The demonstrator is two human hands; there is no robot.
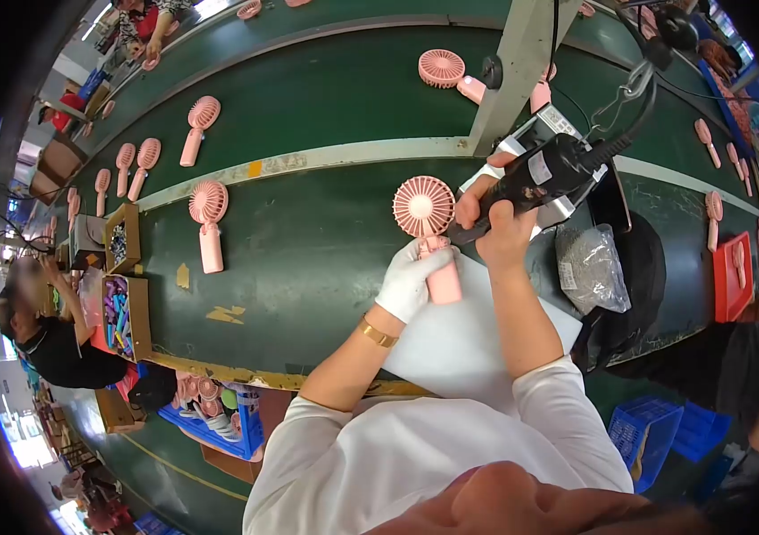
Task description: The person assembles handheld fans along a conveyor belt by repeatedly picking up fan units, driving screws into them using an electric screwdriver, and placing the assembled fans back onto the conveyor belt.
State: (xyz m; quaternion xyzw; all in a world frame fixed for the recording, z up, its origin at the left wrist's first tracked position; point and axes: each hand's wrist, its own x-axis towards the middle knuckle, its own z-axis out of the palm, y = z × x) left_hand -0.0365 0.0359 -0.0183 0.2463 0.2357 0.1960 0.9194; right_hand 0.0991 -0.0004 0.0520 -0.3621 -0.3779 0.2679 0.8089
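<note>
We see the green worktop [308, 312] spread in front of the person, near enough, we judge, for both forearms to work over it. Past a pale rail [308, 163], a green strip [308, 98] carries more pink fans, perhaps set there to keep the near side free. A white sheet [433, 357] lies under the forearms; we would guess it guards the surface, or what is laid there, from scratches. The cardboard box [140, 316] at the left end holds coloured pieces, likely kept together so that none stray. Nearer in size to the work, we see the black tool [536, 183]: the right hand [503, 227] has its fingers wrapped round the body, with the cable [625, 143] running up behind, probably to stay out of the way. The pink fan [424, 207] is above the worktop, face up, just left of the tool's nose. The left hand [408, 281], in a white glove, has its fingers closed round the handle near the neck, which seems meant to steady it. Whether the nose touches the neck, we cannot tell.
</note>
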